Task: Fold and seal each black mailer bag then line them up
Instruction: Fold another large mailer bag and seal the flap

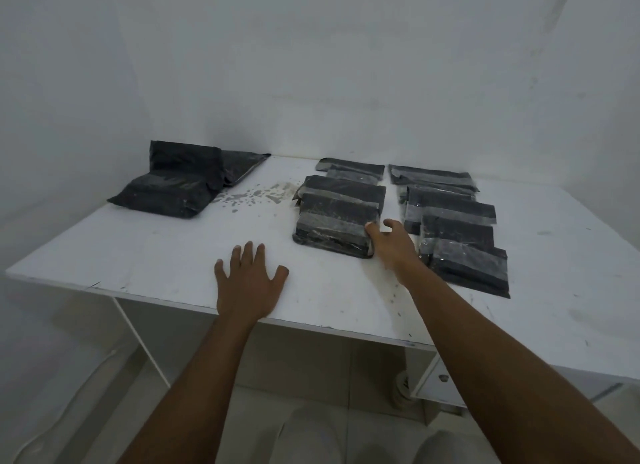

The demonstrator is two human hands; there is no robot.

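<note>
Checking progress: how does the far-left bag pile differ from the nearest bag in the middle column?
The far-left pile is puffy and loose, no pale band showing; the nearest middle bag is a compact folded block with a pale band across. The pile lies untouched; the right hand touches the middle bag's right end. Both are black plastic on the white table.

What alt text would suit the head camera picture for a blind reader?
A person's right hand touches the near right corner of the front black mailer bag in a middle row on a white table; the left hand lies flat on the table. Another row of sealed bags lies to the right, and unfolded bags sit far left.
</note>
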